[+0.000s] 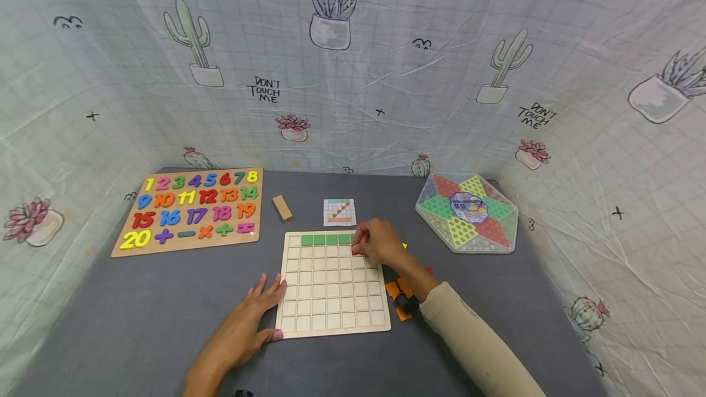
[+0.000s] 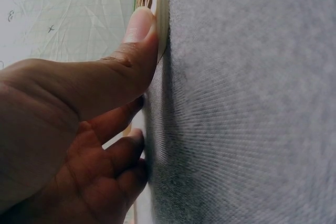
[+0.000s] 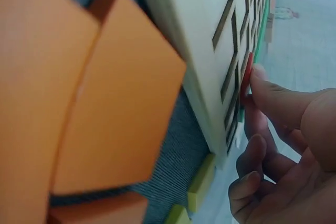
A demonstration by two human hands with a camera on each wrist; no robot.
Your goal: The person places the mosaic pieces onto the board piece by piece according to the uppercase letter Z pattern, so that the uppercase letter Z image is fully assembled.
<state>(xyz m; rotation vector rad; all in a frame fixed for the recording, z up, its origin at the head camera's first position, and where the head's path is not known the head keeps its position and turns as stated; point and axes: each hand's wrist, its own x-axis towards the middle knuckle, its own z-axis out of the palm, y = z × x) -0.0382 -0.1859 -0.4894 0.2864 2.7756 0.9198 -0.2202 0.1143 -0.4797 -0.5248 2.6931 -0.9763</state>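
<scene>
A wooden grid board [image 1: 333, 290] lies on the grey table, with a row of green tiles [image 1: 325, 239] in its top row. My right hand [image 1: 379, 242] pinches a red tile [image 3: 246, 76] between thumb and finger at the board's upper right, by the second row. The left hand [image 1: 245, 328] rests on the table, its thumb and fingertips touching the board's left edge; in the left wrist view the thumb [image 2: 139, 24] presses that edge. Orange tiles [image 1: 401, 299] lie right of the board, partly under the right wrist; yellow pieces [image 3: 201, 182] are near the board's corner.
A number board [image 1: 190, 210] lies at the back left, beside a small wooden block [image 1: 282, 207]. A pattern card [image 1: 339, 212] is behind the grid board. At the back right sits a hexagonal game box [image 1: 469, 213]. Printed cloth [image 1: 342, 78] hangs behind the table.
</scene>
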